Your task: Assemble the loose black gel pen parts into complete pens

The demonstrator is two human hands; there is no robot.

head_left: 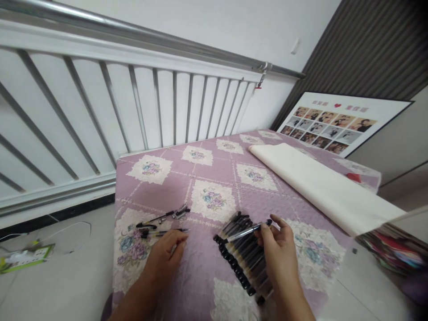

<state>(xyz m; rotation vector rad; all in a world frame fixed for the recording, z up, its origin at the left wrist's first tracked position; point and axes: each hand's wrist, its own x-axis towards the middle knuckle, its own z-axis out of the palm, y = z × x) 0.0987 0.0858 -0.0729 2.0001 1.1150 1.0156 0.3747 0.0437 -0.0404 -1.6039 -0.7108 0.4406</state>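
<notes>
My right hand (279, 249) is closed on a clear pen with black ends (249, 231), held over a row of several assembled black pens (245, 261) lying side by side on the purple floral cloth (207, 178). My left hand (167, 252) rests on the cloth with its fingers curled, pinching something small I cannot make out, its fingertips near a thin pen refill (167, 232). Loose pen parts (160, 219), among them refills, a black clip and small metal pieces, lie just beyond the left hand.
A cream paper roll (321, 187) lies across the cloth's right side. A framed photo collage (334, 122) leans at the back right. White railing bars (100, 116) stand behind. A white cable (67, 227) and a green packet (25, 257) lie on the floor at left.
</notes>
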